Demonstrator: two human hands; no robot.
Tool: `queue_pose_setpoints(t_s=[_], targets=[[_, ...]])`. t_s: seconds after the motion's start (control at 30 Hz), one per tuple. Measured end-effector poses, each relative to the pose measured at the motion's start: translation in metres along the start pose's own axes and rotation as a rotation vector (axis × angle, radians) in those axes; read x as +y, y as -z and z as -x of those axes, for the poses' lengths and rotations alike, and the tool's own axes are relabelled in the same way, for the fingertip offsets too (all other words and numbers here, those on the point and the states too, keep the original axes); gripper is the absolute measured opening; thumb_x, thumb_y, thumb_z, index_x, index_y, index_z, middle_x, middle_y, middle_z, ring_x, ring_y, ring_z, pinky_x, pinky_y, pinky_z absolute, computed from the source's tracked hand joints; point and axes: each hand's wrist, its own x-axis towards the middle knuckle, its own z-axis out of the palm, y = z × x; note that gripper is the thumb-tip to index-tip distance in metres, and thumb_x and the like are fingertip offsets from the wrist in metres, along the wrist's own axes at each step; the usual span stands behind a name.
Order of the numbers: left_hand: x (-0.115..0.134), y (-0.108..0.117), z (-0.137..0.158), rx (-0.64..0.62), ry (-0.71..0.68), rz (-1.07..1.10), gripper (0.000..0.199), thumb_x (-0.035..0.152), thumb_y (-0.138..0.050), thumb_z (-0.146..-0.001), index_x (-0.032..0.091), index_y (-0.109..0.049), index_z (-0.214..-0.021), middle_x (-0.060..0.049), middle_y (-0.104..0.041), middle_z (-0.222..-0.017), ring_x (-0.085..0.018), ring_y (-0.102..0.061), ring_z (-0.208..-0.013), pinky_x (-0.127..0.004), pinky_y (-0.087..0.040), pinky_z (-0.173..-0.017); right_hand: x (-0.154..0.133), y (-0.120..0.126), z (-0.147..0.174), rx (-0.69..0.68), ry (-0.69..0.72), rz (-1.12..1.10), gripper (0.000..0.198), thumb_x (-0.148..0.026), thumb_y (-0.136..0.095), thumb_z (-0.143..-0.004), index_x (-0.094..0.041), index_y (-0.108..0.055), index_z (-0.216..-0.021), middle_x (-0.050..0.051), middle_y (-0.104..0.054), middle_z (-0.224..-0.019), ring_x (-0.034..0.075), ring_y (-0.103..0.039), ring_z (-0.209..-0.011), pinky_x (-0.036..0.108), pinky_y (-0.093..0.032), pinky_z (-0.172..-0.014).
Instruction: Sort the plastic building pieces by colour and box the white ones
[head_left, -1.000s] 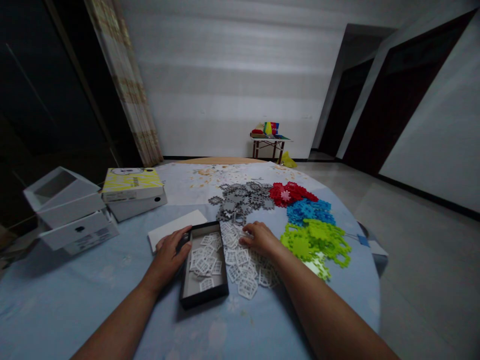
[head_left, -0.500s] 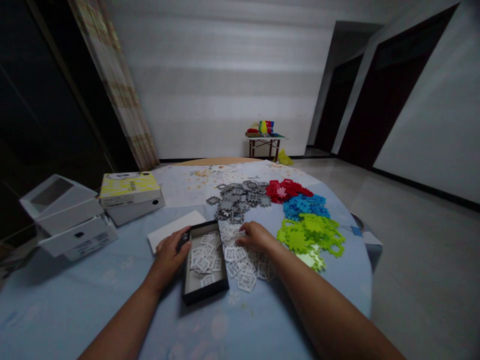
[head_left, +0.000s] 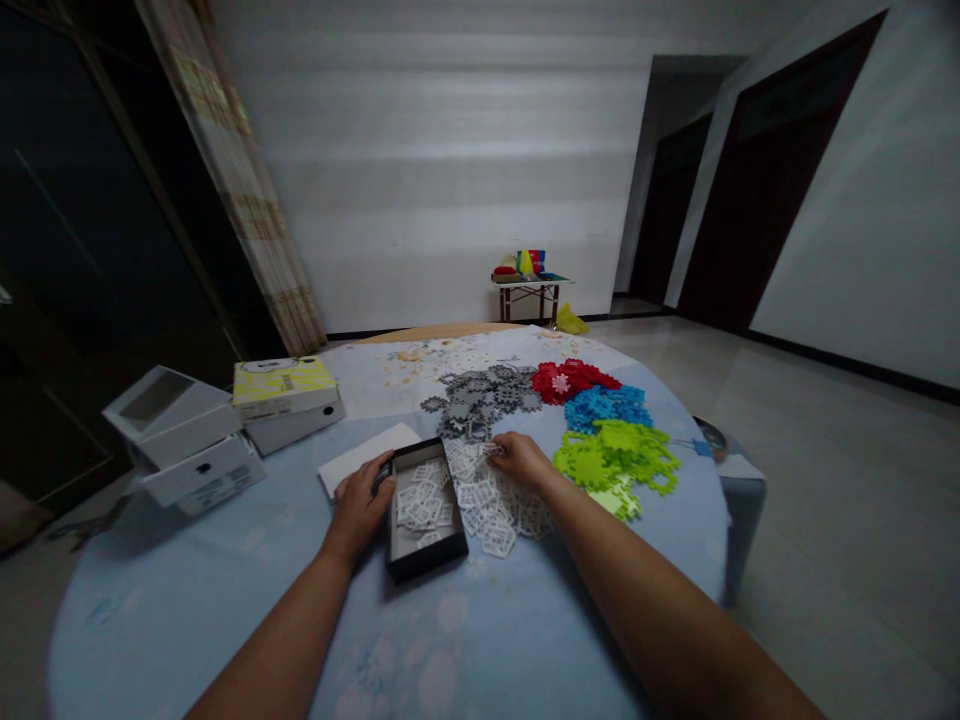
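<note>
A black open box with a pale inside stands on the table in front of me. Several flat white lattice-like plastic pieces lie loosely in it. My left hand grips the box's left side, thumb over the rim. To the right of the box spreads a pile of similar white pieces. My right hand is at the far part of this pile, fingertips pinched together on a white plastic piece, largely covered by the fingers.
Beyond the white pile lie grey pieces, with red, blue and green pieces to the right. A flat white lid-like thing lies left of the box. White boxes and a yellow-topped box stand farther left.
My right hand's fingers have closed in a pinch over the white pile. My left hand keeps its hold on the box. The whole view has shifted slightly.
</note>
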Motion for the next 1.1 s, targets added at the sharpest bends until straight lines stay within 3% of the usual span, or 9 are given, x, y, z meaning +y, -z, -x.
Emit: queue_pose_setpoints(t_s=[0.17,0.37,0.63,0.8,0.97,1.1], targets=[[0.004,0.001,0.004,-0.001,0.016,-0.067,0.048,0.036,-0.035,-0.082,0.021,-0.052,-0.125,-0.007,-0.058,-0.128,-0.021,-0.05,-0.12,-0.043,-0.029,-0.105,-0.007,0.002,0.011,0.151,-0.012,-0.031,0.02,-0.021,-0.051,-0.083,-0.018,-0.067,-0.094,0.006,-0.067,-0.093,0.018,-0.057,-0.09,0.024,-0.039,-0.079],[0.003,0.001,0.007,-0.008,0.033,-0.056,0.05,0.035,-0.035,-0.082,0.019,-0.051,-0.126,-0.009,-0.057,-0.129,-0.023,-0.049,-0.12,-0.046,-0.025,-0.106,-0.025,0.001,0.01,0.343,0.018,-0.212,0.017,-0.021,-0.055,-0.08,-0.017,-0.068,-0.091,0.005,-0.067,-0.09,0.017,-0.059,-0.085,0.024,-0.041,-0.077],[0.002,0.003,0.006,-0.006,0.018,-0.024,0.047,0.034,-0.04,-0.081,0.02,-0.053,-0.125,-0.01,-0.059,-0.127,-0.023,-0.05,-0.12,-0.046,-0.029,-0.104,-0.067,-0.016,-0.005,0.228,0.085,-0.381,0.015,-0.024,-0.056,-0.079,-0.018,-0.069,-0.086,-0.001,-0.067,-0.076,0.015,-0.059,-0.074,0.022,-0.042,-0.065],[0.002,0.003,0.005,0.015,0.013,-0.012,0.045,0.033,-0.041,-0.081,0.023,-0.054,-0.123,-0.008,-0.06,-0.126,-0.023,-0.05,-0.12,-0.046,-0.03,-0.104,-0.083,-0.027,-0.001,0.113,0.127,-0.443,0.027,-0.023,-0.065,-0.073,-0.022,-0.069,-0.1,0.0,-0.071,-0.089,0.016,-0.063,-0.081,0.024,-0.046,-0.073],[0.002,0.003,0.006,0.006,0.008,-0.022,0.046,0.034,-0.04,-0.082,0.021,-0.053,-0.124,-0.009,-0.059,-0.127,-0.023,-0.05,-0.12,-0.047,-0.029,-0.104,-0.074,-0.025,0.005,0.147,0.096,-0.455,0.028,-0.023,-0.061,-0.078,-0.021,-0.067,-0.105,0.002,-0.071,-0.095,0.016,-0.064,-0.084,0.026,-0.048,-0.076],[0.001,0.003,0.005,-0.005,0.007,-0.039,0.048,0.035,-0.037,-0.082,0.02,-0.053,-0.125,-0.01,-0.059,-0.127,-0.023,-0.051,-0.119,-0.046,-0.03,-0.103,-0.05,-0.016,0.016,0.152,0.055,-0.24,0.028,-0.026,-0.058,-0.081,-0.019,-0.066,-0.107,0.005,-0.069,-0.102,0.016,-0.062,-0.091,0.027,-0.045,-0.083]])
